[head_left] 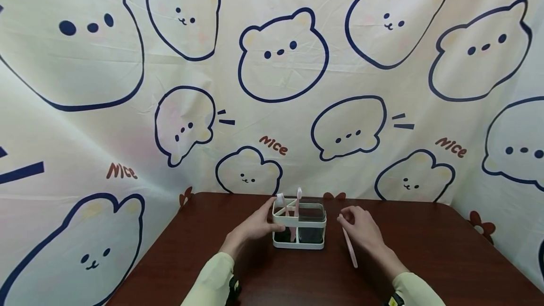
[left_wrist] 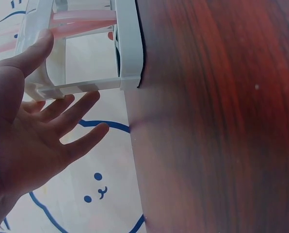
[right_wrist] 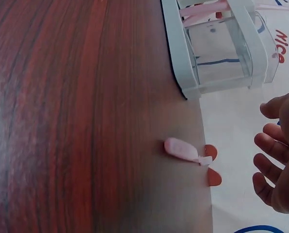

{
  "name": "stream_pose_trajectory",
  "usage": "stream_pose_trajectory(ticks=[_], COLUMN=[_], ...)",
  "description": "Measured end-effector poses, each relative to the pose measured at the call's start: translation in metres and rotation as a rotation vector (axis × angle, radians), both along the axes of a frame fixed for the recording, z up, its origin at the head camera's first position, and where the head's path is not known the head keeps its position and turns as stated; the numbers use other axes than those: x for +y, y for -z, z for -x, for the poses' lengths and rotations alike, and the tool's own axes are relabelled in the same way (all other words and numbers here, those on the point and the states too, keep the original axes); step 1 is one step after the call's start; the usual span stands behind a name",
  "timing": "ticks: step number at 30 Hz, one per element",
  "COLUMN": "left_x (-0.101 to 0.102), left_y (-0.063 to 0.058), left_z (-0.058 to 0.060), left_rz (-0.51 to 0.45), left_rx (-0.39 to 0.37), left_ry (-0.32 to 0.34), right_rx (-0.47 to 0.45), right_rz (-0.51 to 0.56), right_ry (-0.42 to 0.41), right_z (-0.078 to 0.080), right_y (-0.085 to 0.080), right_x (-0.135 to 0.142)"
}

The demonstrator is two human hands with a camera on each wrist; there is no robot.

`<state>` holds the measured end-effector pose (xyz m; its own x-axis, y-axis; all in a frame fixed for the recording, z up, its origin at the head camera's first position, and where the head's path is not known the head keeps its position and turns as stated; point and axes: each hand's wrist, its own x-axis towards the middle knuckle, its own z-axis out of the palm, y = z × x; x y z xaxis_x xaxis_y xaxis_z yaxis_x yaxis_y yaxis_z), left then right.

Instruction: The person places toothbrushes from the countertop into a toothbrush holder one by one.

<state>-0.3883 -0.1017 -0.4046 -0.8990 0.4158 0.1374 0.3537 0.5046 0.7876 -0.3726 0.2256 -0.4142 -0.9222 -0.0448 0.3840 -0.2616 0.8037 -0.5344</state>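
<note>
A white toothbrush holder (head_left: 299, 245) with a clear compartment stands on the brown table. Two pink toothbrushes (head_left: 299, 197) lean in its left side, white heads up. My left hand (head_left: 259, 223) grips the holder's left side, thumb on the near face; in the left wrist view its fingers (left_wrist: 81, 111) spread under the frame's edge. To the right, another pink toothbrush (head_left: 350, 248) lies on the table, its handle towards me. My right hand (head_left: 362, 227) hovers at its head end; in the right wrist view, loosely bent fingers are apart from the toothbrush (right_wrist: 182, 149).
A pale cloth (head_left: 297, 122) with bear drawings hangs behind the table and along both sides. The dark wooden table (head_left: 297, 280) reaches back to it. Light yellow sleeves (head_left: 212, 275) cover both forearms.
</note>
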Motion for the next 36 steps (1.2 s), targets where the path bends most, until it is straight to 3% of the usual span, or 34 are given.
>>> stream_pose_trajectory(ticks=[10, 18, 36], left_x=[0.000, 0.000, 0.001], left_y=[0.001, 0.001, 0.001], left_z=[0.001, 0.003, 0.001], left_rz=[0.018, 0.022, 0.009], left_rx=[0.010, 0.002, -0.006], left_ry=[-0.011, -0.010, -0.014], right_rx=[-0.106, -0.233, -0.342], right_rz=[0.035, 0.147, 0.158], right_ry=[-0.023, -0.052, -0.083], right_z=[-0.001, 0.004, 0.006], right_y=[0.010, 0.026, 0.037], right_x=[0.009, 0.024, 0.035])
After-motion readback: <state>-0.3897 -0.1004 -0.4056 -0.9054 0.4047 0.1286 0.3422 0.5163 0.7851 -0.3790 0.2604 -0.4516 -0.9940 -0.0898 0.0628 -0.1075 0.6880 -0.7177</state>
